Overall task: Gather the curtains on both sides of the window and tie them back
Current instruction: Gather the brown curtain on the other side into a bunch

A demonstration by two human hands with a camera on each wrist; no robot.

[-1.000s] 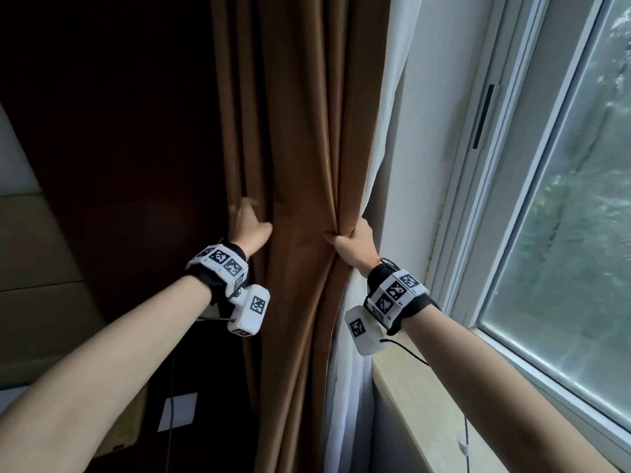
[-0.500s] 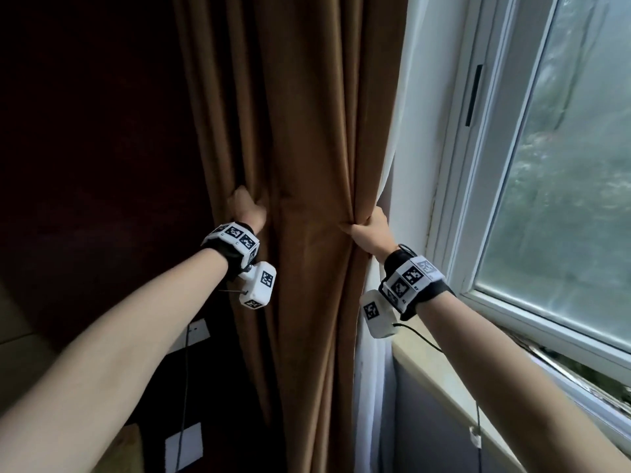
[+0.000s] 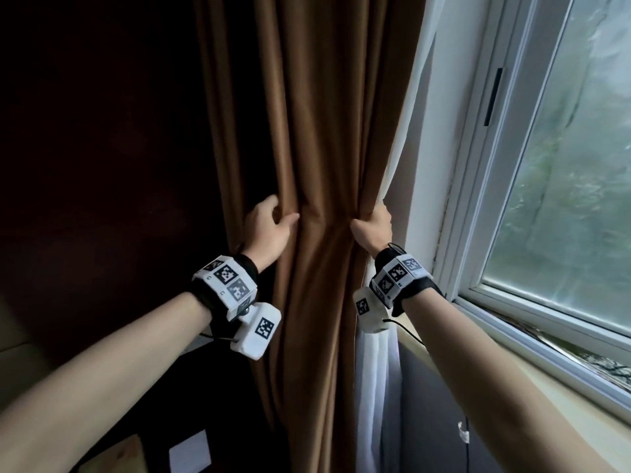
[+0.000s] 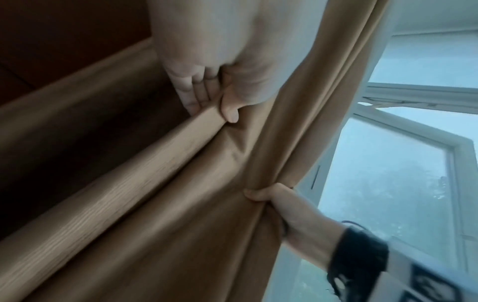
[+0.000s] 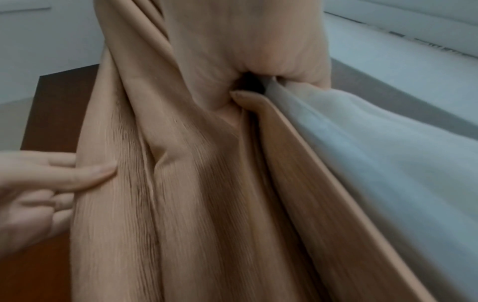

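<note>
- The brown curtain [image 3: 317, 138] hangs in long folds at the left edge of the window [image 3: 560, 186], bunched narrow at wrist height between two hands.
- The left hand [image 3: 269, 230] grips the curtain's left side: in the left wrist view the fingers [image 4: 199, 90] curl behind a fold and the thumb presses its front.
- The right hand [image 3: 374, 230] grips the curtain's right edge, thumb on the front face, fingers wrapped behind and out of sight.
- In the right wrist view that grip also takes in the white sheer curtain [image 5: 375, 155], pinched along with the brown edge.
- Below the right hand the sheer falls between the brown curtain and the window sill [image 3: 532, 397].
- Left of the curtain, a dark wood panel [image 3: 102, 148].
- Both wrists carry white marker bands [image 3: 227, 285].
</note>
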